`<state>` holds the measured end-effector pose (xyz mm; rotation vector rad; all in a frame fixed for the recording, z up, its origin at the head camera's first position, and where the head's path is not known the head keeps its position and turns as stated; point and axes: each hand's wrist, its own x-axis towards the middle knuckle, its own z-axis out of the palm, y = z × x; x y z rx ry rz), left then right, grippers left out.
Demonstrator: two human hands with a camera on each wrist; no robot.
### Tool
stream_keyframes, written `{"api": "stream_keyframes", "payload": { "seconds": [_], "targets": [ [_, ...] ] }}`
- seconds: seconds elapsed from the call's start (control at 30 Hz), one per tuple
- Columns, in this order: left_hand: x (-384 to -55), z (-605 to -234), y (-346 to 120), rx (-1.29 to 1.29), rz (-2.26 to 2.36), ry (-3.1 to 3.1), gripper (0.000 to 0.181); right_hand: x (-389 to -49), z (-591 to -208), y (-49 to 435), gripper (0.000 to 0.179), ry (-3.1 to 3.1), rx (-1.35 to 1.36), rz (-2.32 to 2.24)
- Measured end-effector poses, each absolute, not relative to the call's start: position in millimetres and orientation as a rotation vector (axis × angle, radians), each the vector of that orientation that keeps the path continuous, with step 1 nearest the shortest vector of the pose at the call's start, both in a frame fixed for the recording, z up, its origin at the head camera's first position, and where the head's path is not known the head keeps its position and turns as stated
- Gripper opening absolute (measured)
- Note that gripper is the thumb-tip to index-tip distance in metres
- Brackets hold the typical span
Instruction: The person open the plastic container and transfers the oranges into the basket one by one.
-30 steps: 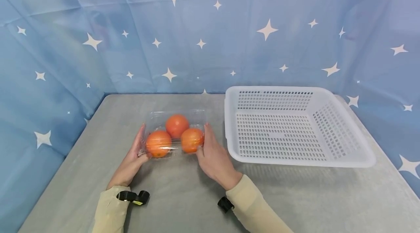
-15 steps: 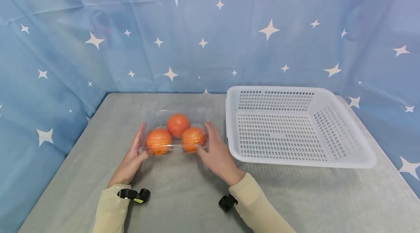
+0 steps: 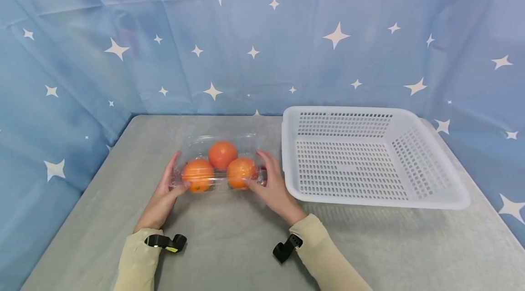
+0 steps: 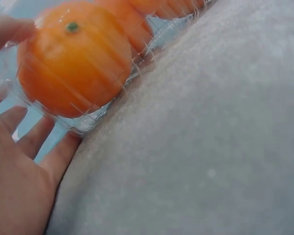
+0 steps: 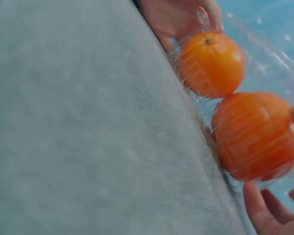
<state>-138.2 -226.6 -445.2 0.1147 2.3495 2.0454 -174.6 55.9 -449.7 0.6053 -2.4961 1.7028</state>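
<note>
Container (image 3: pixel 220 180), clear, three oranges (image 3: pixel 223 155) inside, lies between left grip (image 3: pixel 162 199) and right grip (image 3: pixel 275 192), both holding opposite ends

Place looking like staged recording corner: blue star-printed cloth (image 3: pixel 262 70) hanging behind and beside grey table (image 3: pixel 223 241), black cameras (image 3: pixel 178 243) sitting at sleeve cuffs (image 3: pixel 308 231). Cloth hiding room beyond; kind unclear.

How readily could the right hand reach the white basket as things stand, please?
Probably yes: nothing lies between the right hand and the white basket, though that hand holds the clear container.
</note>
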Motion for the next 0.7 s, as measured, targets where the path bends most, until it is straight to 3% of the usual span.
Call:
{"api": "stream_keyframes", "payload": {
  "seconds": [0.43, 0.7],
  "targets": [
    [-147.0, -439.5, -236.3, 0.187, 1.998, 2.291, 0.077, -161.1, -425.8, 55.1, 0.066, -2.376, 0.655, 2.0],
    [-159.1, -436.9, -240.8, 0.073, 1.981, 2.215, 0.071, -163.1, -422.4, 58.7, 0.064, -2.386, 0.605, 2.022]
  ]
}}
